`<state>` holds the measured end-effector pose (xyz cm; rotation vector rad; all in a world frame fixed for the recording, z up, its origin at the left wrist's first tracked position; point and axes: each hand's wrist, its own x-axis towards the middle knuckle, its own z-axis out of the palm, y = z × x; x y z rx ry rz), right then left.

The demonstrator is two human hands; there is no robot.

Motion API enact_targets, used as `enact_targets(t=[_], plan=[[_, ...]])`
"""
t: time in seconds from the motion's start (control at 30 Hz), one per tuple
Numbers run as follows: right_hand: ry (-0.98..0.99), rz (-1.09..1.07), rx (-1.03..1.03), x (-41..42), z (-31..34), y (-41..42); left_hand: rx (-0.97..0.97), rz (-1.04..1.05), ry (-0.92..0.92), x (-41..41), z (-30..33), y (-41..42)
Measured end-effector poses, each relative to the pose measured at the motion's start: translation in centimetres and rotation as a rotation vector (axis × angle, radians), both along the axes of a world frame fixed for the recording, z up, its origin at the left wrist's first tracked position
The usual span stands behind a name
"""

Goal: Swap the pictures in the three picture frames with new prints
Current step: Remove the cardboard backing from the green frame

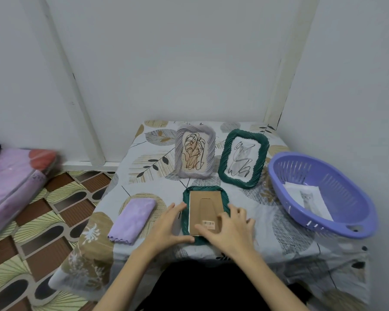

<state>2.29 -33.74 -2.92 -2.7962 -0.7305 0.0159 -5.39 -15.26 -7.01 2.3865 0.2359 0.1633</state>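
While both hands work at the table's near edge, a green picture frame [206, 212] lies face down between them, brown backing board [206, 209] up. Left hand [169, 227]: fingers straight and spread, tips along the frame's left rim, thumb at its near corner. Right hand [228, 227]: fingers slightly bent, pressing the board's lower right part beside a barcode sticker [208, 223]. Beyond the fingertips stand a lilac frame [194, 151] and a second green frame [244, 158]. Right of the right hand, a purple basket [323, 176] holds a cat print [307, 198].

picture frames: three, two green [243, 158] [206, 215], one lilac [194, 151]
purple cloth [133, 218]: one
purple basket [319, 191]: one
cat print [307, 199]: one
hands: two [169, 227] [229, 230]
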Motion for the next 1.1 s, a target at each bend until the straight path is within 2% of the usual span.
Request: enact_targets(t=[0.1, 0.43, 0.6, 0.67, 0.87, 0.93, 1.1], plan=[[-0.051, 0.005, -0.089, -0.5, -0.6, 0.9, 0.056, -0.022, 0.056, 0.1, 0.0, 0.3], [0.097, -0.03, 0.136, 0.0, -0.5, 0.1, 0.211, -0.076, 0.151, 0.3, -0.6, 0.9], [0.04, -0.058, 0.277, -0.6, -1.1, 0.1, 0.181, -0.083, 0.122, 0.5, -0.6, 1.0], [0.015, -0.041, 0.338, -0.7, -1.2, 0.0, 0.041, -0.076, 0.064, 0.4, -0.2, 0.8], [0.093, 0.045, 0.546, -0.2, -1.0, -0.2, -0.619, 0.065, -0.172, 0.8, 3.2, -1.3], [0.138, 0.067, 0.595, -0.1, -0.7, -0.3, -0.825, 0.112, -0.188, 1.1, 3.8, -1.7], [0.33, 0.107, 0.713, 0.1, 0.1, -0.6, -0.949, 0.139, -0.189, 1.5, 4.1, -1.9]])
